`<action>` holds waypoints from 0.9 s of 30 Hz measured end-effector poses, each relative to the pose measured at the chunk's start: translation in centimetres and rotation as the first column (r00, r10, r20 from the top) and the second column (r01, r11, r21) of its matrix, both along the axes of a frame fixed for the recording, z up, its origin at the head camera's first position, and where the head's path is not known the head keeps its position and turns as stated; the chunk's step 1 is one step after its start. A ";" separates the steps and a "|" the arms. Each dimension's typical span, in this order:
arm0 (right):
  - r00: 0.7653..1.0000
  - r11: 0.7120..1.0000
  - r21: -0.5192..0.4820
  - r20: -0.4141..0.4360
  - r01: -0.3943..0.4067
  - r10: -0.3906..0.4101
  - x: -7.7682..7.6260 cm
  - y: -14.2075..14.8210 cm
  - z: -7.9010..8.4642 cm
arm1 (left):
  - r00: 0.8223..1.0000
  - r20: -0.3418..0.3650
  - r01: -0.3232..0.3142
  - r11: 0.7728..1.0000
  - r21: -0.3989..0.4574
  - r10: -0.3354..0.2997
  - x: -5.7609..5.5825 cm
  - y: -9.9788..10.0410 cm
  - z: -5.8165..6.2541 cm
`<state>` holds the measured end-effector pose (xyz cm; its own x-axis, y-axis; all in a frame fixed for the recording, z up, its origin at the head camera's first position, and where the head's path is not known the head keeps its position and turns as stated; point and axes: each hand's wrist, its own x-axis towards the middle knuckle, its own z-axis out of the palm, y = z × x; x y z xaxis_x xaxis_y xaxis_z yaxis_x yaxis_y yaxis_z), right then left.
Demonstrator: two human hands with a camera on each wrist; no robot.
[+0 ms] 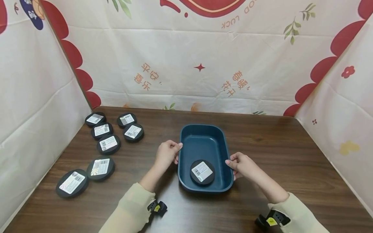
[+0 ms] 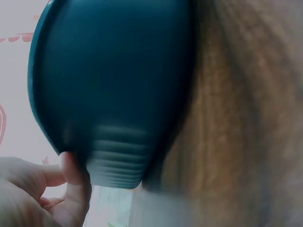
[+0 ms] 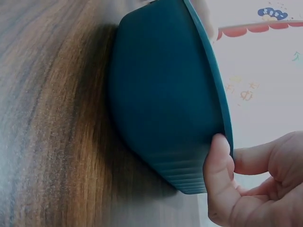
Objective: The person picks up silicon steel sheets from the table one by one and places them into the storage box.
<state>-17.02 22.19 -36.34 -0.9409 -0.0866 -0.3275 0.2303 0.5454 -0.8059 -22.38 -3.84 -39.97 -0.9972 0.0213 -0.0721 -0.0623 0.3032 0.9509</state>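
A dark teal rectangular tray (image 1: 204, 142) with rounded corners sits on the brown table between both hands. Inside it, toward the near end, lies a round black disc (image 1: 202, 172) with a white barcode label on top. My left hand (image 1: 168, 153) pinches the tray's left rim between thumb and fingers. On the opposite side my right hand (image 1: 242, 165) grips the right rim, a little nearer the front. Each wrist view shows the tray's outer wall (image 2: 113, 71) with fingertips at the rim; in the right one, thumb and fingers (image 3: 218, 156) close over the edge.
Several more labelled black discs lie on the table's left side, among them a front one (image 1: 71, 183), a neighbour (image 1: 100, 168) touching it, and a back pair (image 1: 133, 132). White printed cloth (image 1: 186, 48) hangs behind the wooden table (image 1: 271, 142) and along both sides.
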 end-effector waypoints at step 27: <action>0.999 0.999 -0.044 0.035 0.010 -0.008 -0.1 0.3 -0.3 | 0.959 -0.280 -0.113 0.847 -0.520 -0.044 0.9 0.1 1.0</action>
<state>-17.12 22.51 -36.63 -0.9299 -0.0935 -0.3557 0.2629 0.5073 -0.8207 -21.53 -3.75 -39.00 -0.9774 0.0238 0.2101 0.1534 0.7637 0.6270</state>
